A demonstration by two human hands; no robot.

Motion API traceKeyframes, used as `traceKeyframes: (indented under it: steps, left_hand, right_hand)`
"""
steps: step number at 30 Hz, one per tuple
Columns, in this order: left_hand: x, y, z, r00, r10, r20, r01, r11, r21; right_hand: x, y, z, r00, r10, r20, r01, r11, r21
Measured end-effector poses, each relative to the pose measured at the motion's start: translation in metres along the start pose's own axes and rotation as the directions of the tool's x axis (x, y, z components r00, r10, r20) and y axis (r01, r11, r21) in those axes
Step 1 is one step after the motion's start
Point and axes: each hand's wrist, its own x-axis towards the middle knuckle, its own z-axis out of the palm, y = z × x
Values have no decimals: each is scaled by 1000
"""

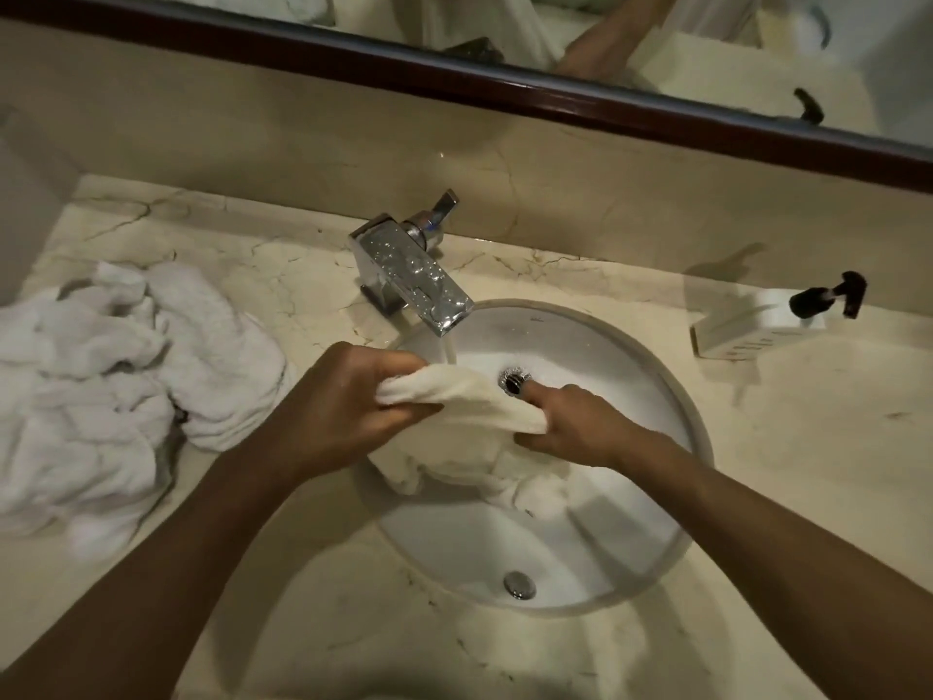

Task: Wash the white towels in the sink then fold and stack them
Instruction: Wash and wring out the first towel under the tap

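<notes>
Towel in hand: one wet white terry towel (462, 396), stretched over the round white undermount sink (676, 396), its lower folds draped into the bowl.
Left hand (348, 404): fingers curled round the towel's end nearest the sink's left rim.
Right hand (570, 421): pinching the other end over the bowl, beside the drain, with a dark ring on one finger.
Tap: one square chrome faucet (414, 272) behind the sink; water appears to run onto the towel.
Technique: probably best to keep the cloth under the stream and rub the two gripped ends together, low in the bowl to limit splashing.
Waiting pile: crumpled white towels (116, 386) left of the sink; number cannot be told.
Other: one white soap dispenser with a black pump (767, 320) right of the sink.
</notes>
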Motion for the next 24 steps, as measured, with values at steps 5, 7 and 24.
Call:
traceKeyframes:
  steps: [5,7,24]
  left_hand:
    - [5,-16,3,920,-350,178,209,819,534]
    - [5,-27,8,865,-485,133,288,694,660]
    - [11,-20,104,507,-847,163,766,355,-536]
  right_hand:
    - [-10,25,-7,997,37,-67,-32,997,68]
    - [-20,33,-6,982,16,-189,59,921,385]
    - [-13,-62,22,956,237,175,-208,121,970]
